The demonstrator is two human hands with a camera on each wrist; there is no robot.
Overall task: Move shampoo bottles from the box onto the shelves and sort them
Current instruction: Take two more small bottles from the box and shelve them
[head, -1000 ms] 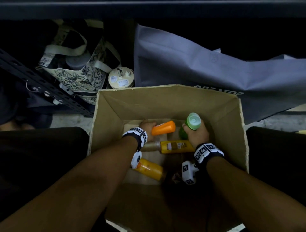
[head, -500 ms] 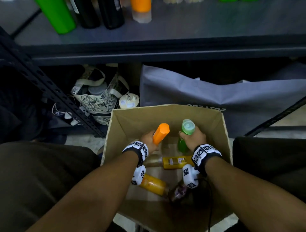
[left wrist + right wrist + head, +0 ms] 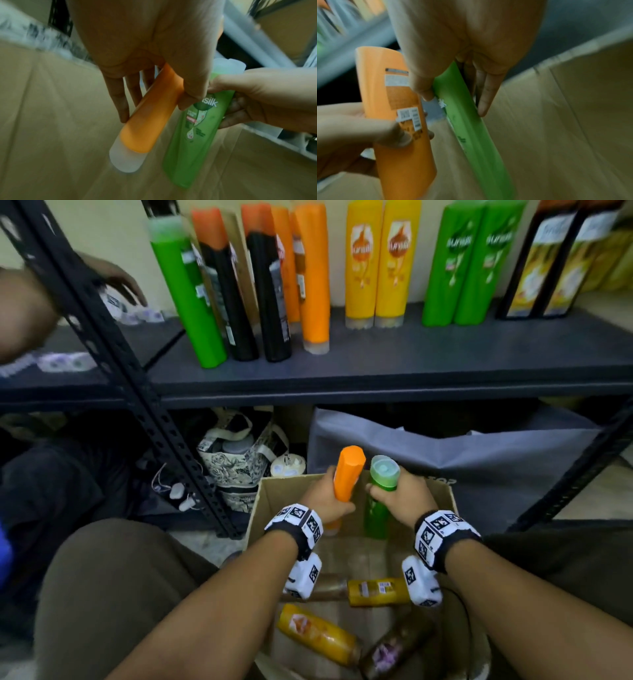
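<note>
My left hand (image 3: 325,496) grips an orange shampoo bottle (image 3: 347,474) upright above the cardboard box (image 3: 270,491); in the left wrist view the fingers wrap its orange body (image 3: 150,119) and its clear cap points down. My right hand (image 3: 399,494) grips a green bottle (image 3: 380,501) beside it, its pale cap on top; the right wrist view shows the green bottle (image 3: 467,121) between thumb and fingers. Yellow bottles (image 3: 378,590) and a dark one (image 3: 394,648) lie in the box. The shelf (image 3: 376,361) carries green, black, orange and yellow bottles standing in groups.
A black perforated shelf post (image 3: 137,392) slants down left of the box. Under the shelf sit a patterned tote bag (image 3: 236,463) and a grey fabric bag (image 3: 445,446). Another person's hand (image 3: 116,280) reaches over the shelf at the far left.
Both hands have lifted their bottles from low in the box to its rim and turned them upright. My head has tilted up, bringing the shelf's bottles into view.
</note>
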